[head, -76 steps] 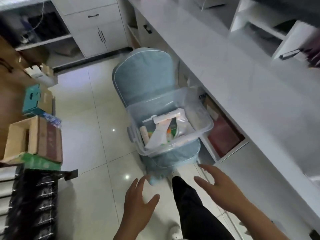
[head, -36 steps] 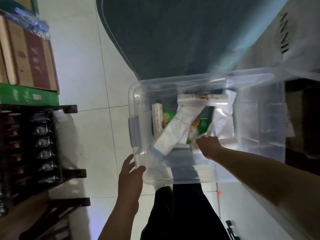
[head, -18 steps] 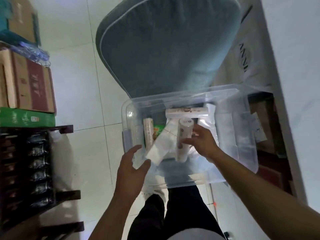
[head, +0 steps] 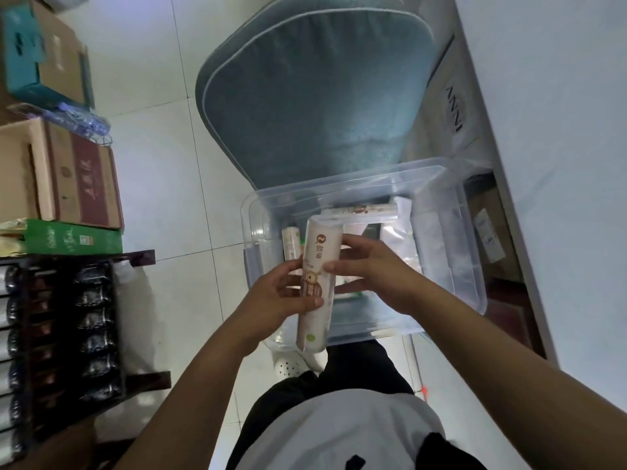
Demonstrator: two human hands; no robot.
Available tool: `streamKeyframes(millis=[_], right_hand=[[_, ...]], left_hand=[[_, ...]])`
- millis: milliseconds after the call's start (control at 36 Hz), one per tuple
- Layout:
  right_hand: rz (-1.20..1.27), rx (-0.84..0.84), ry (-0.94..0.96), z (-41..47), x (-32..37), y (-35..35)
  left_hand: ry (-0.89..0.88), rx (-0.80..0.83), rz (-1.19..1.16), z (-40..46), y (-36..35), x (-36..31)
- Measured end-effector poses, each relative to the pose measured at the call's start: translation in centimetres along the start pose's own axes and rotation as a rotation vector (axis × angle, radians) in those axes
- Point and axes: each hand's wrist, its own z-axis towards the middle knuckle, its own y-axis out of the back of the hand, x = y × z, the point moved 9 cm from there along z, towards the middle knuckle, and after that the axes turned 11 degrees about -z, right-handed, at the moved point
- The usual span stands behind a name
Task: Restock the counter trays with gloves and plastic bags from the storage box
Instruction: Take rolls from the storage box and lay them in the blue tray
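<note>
Far left: stacked cardboard boxes (head: 68, 184) above a dark rack (head: 61, 334) of bottles. Centre: left hand (head: 274, 300) and right hand (head: 369, 276), both closed around one upright printed roll (head: 317, 283) of plastic bags, held above the near edge of a clear storage box (head: 451, 232); inside the box lie two more rolls (head: 359, 210) and flat clear packets (head: 400, 245). Right: the pale worktop (head: 559, 130).

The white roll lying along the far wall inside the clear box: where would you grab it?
Around its middle, from above. The white printed roll lies flat along the clear plastic storage box's far wall, its top exposed and its long sides graspable.
</note>
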Motion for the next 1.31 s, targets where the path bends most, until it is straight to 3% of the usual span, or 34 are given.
streamKeyframes(millis=[111,194,278,417,528,667,1000,1111,1306], right_hand=[[-0.010,0.163,-0.127,2.2,-2.2,-0.1],[-0.149,-0.128,-0.258,5.8,-5.5,4.2],[-0.636,-0.417,-0.368,8.8,-8.5,9.3],[-1.409,-0.310,-0.330,15.2,-11.4,12.0],[-1.681,-0.254,-0.234,19.0,-11.5,12.4],[-1.817,-0.299,-0.249,21.1,-10.6,12.9],[-1.368,-0.280,-0.396,17.6,-13.6,10.2],[-1.226,-0.353,-0.397,14.5,-13.4,8.9],[-1.018,-0.554,-0.240,7.0,-9.4,6.4]], left_hand=[[0.082,-0.044,-0.176,0.3,0.4,2.7],[0.148,-0.153,-0.390,0.9,1.3,4.9],[0.189,-0.251,-0.523,1.6,2.3,6.8],[0.234,-0.306,-0.581,3.1,3.6,9.1],[0.264,-0.317,-0.593,4.3,4.0,10.5],[0.273,-0.336,-0.567,5.2,4.1,11.1],[0.260,-0.286,-0.514,4.6,2.7,9.0],[0.212,-0.285,-0.499,3.5,3.0,7.8],[0.122,-0.255,-0.433,0.5,4.3,5.6]])
